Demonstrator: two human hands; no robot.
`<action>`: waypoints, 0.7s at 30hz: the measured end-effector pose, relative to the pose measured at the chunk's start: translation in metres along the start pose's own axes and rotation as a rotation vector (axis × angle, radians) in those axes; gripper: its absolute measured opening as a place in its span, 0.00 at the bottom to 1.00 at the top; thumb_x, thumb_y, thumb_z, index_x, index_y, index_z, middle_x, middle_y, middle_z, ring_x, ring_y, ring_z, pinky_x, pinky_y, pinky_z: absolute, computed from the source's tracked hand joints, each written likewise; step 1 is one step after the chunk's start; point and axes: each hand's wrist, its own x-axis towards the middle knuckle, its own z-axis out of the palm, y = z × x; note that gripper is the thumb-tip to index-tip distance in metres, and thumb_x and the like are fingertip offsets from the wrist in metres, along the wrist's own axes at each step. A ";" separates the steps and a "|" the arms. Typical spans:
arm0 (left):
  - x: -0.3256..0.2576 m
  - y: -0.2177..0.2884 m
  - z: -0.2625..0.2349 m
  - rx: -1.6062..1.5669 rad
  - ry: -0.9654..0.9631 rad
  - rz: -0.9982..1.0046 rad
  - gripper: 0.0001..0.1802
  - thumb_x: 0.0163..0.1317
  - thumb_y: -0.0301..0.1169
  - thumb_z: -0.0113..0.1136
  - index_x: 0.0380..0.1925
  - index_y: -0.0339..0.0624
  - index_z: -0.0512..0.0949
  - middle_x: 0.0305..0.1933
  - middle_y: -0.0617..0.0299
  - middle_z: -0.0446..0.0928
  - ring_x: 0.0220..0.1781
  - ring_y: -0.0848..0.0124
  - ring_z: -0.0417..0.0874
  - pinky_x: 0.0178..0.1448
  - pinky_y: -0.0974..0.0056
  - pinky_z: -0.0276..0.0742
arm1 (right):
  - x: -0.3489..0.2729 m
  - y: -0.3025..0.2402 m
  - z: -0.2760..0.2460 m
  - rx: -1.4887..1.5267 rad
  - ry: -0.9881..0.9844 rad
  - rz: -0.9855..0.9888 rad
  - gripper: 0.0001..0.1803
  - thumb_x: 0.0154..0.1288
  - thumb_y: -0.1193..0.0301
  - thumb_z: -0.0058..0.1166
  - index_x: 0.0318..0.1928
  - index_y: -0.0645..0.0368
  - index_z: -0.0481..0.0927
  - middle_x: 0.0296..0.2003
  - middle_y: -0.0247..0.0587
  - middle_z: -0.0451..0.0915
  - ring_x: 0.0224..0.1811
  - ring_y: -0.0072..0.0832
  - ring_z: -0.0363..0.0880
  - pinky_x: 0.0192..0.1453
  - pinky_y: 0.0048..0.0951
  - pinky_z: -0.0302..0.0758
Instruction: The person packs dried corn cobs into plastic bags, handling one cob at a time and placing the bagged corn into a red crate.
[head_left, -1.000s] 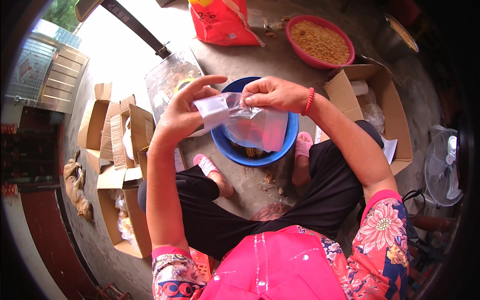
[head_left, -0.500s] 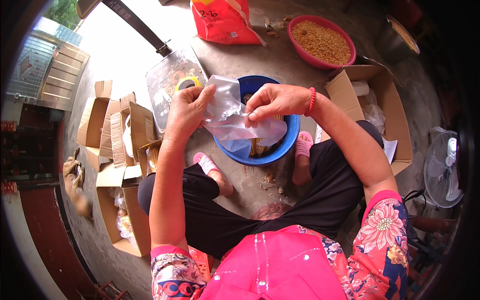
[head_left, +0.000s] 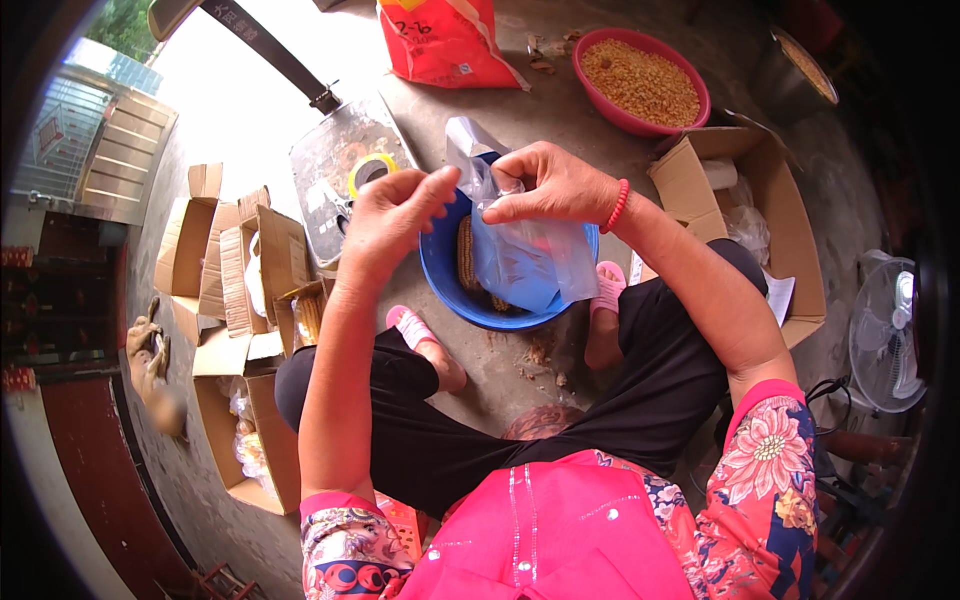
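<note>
A clear plastic bag (head_left: 545, 255) hangs from my right hand (head_left: 555, 185), pinched between thumb and fingers. The bag drapes over a blue tub (head_left: 440, 275) that stands on the floor between my feet. Inside the tub lie corn cobs (head_left: 466, 255), partly hidden by the bag. To the left of the bag's upper edge is my left hand (head_left: 395, 215), its thumb and fingers loosely apart with nothing visible in them. Just beyond it, a yellow tape roll (head_left: 371, 172) and scissors (head_left: 335, 207) rest on a platform scale (head_left: 325, 150).
Opened cardboard boxes (head_left: 235, 350) holding bagged items stand at the left, with a dog (head_left: 150, 365) lying behind them. Another box (head_left: 690, 190) is at the right, near a fan (head_left: 887, 330). Farther off are a pink basin (head_left: 650, 125) of corn kernels and a red sack (head_left: 445, 45).
My left hand has come off the bag. The bag, stretched between both hands before, now hangs down from my right hand alone, which has shifted slightly up and right.
</note>
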 end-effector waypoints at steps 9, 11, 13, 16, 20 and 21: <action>0.000 -0.012 0.007 -0.197 0.030 0.165 0.09 0.60 0.34 0.60 0.33 0.40 0.80 0.28 0.67 0.79 0.29 0.81 0.78 0.30 0.77 0.71 | 0.002 -0.007 0.006 0.180 0.150 0.052 0.17 0.66 0.60 0.50 0.24 0.58 0.76 0.20 0.18 0.68 0.24 0.07 0.61 0.26 0.16 0.61; 0.001 -0.008 0.008 -0.275 0.156 0.216 0.09 0.60 0.34 0.60 0.32 0.38 0.79 0.27 0.65 0.79 0.30 0.80 0.79 0.30 0.75 0.72 | 0.006 0.010 -0.002 0.134 0.280 0.059 0.14 0.62 0.64 0.50 0.25 0.60 0.79 0.19 0.23 0.73 0.23 0.10 0.66 0.27 0.17 0.64; 0.002 -0.007 0.004 -0.385 0.203 0.217 0.08 0.61 0.33 0.59 0.33 0.40 0.79 0.31 0.63 0.80 0.34 0.77 0.81 0.34 0.74 0.76 | 0.005 0.018 -0.008 -0.023 0.284 0.056 0.13 0.58 0.65 0.51 0.24 0.61 0.80 0.17 0.30 0.75 0.22 0.15 0.71 0.27 0.21 0.68; 0.005 -0.012 0.003 -0.616 0.139 0.182 0.07 0.62 0.32 0.57 0.35 0.42 0.78 0.34 0.62 0.81 0.36 0.73 0.82 0.37 0.71 0.79 | 0.005 0.022 -0.005 -0.392 0.255 0.029 0.13 0.55 0.64 0.51 0.24 0.61 0.79 0.18 0.42 0.76 0.21 0.27 0.75 0.29 0.29 0.71; 0.013 -0.023 -0.003 -0.828 0.095 0.169 0.05 0.64 0.30 0.54 0.36 0.43 0.76 0.35 0.61 0.80 0.36 0.72 0.83 0.39 0.68 0.81 | 0.006 0.019 -0.003 -0.653 0.271 -0.085 0.13 0.56 0.63 0.50 0.25 0.59 0.77 0.23 0.50 0.76 0.28 0.46 0.76 0.33 0.40 0.71; 0.014 -0.025 -0.006 -0.870 0.114 0.174 0.04 0.64 0.30 0.54 0.35 0.43 0.75 0.34 0.62 0.80 0.35 0.73 0.82 0.39 0.69 0.80 | 0.005 0.014 -0.006 -0.696 0.315 -0.111 0.13 0.56 0.62 0.50 0.25 0.59 0.77 0.23 0.49 0.76 0.28 0.46 0.76 0.33 0.40 0.71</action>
